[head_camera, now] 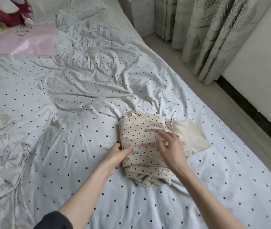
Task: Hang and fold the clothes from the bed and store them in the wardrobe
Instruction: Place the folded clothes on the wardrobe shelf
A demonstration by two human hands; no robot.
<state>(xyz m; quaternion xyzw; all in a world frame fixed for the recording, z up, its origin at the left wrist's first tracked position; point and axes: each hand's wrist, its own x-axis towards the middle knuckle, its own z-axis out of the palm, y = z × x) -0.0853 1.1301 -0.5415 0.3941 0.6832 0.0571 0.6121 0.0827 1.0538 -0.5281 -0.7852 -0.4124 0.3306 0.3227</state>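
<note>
Plush toy [7,10] cropped, plain garment [192,136] half covered

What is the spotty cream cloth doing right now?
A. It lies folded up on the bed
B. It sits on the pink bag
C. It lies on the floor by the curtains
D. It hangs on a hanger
A: the spotty cream cloth lies as a folded bundle on the bed, with the left hand gripping its edge and the right hand resting on top.
</note>
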